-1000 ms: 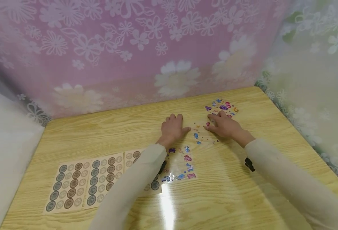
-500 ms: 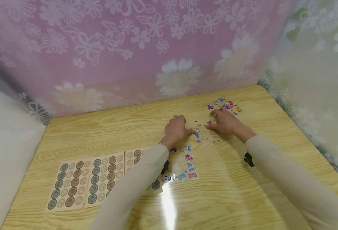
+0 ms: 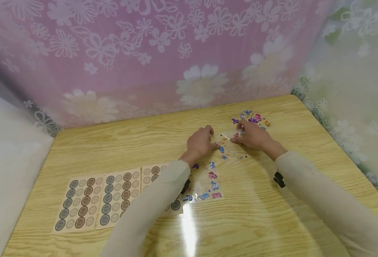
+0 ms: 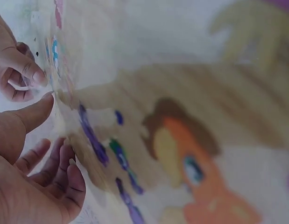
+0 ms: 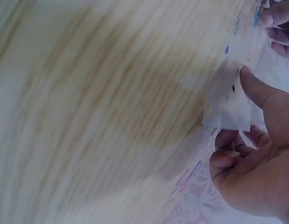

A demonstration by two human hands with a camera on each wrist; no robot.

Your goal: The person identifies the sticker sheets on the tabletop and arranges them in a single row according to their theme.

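Observation:
Between both hands a clear plastic sticker sheet [image 3: 224, 157] with small colourful figures lies on the table. My right hand [image 3: 254, 135] pinches part of it between thumb and fingers; a raised bit of clear film [image 5: 228, 102] shows there in the right wrist view. At the sheet's left side is my left hand [image 3: 200, 142], its thumb tip on or right at the edge and its other fingers loosely bent. A second clear sticker sheet [image 3: 201, 185] lies under the left forearm; its orange pony sticker [image 4: 195, 172] looms large in the left wrist view.
Beige sheets of round labels [image 3: 116, 196] lie side by side at the left, partly covered by the left sleeve. More colourful stickers [image 3: 253, 119] sit beyond the right hand. The wood-grain table [image 3: 256, 214] meets flowered curtains [image 3: 137, 71] at the back and right.
The right hand's fingers have drawn together and a glinting film edge has risen by its thumb. The left hand has shifted slightly right, its thumb reaching the sheet and its fingers more bent.

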